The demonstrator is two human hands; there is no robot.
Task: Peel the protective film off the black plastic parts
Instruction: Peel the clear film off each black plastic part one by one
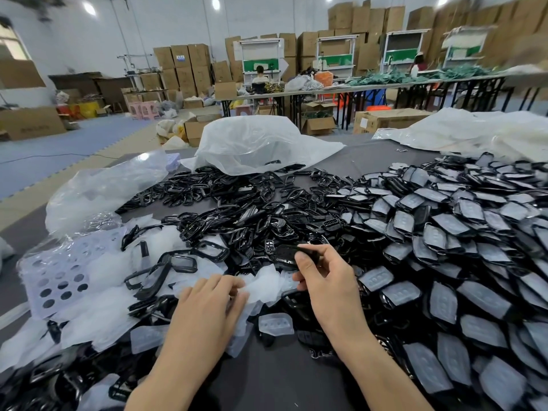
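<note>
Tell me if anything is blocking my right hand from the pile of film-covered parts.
Nothing visible does. The right hand pinches one black part, and the film-covered parts lie heaped in the open directly to its right, with no bag or box between them.

Left hand (207, 304) and right hand (326, 281), both bare, forearms (184, 366) unsleeved to the frame edge.

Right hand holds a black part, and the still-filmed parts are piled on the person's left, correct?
No: the head view shows the right hand holding a black part, but the still-filmed parts are piled on the person's right.
</note>
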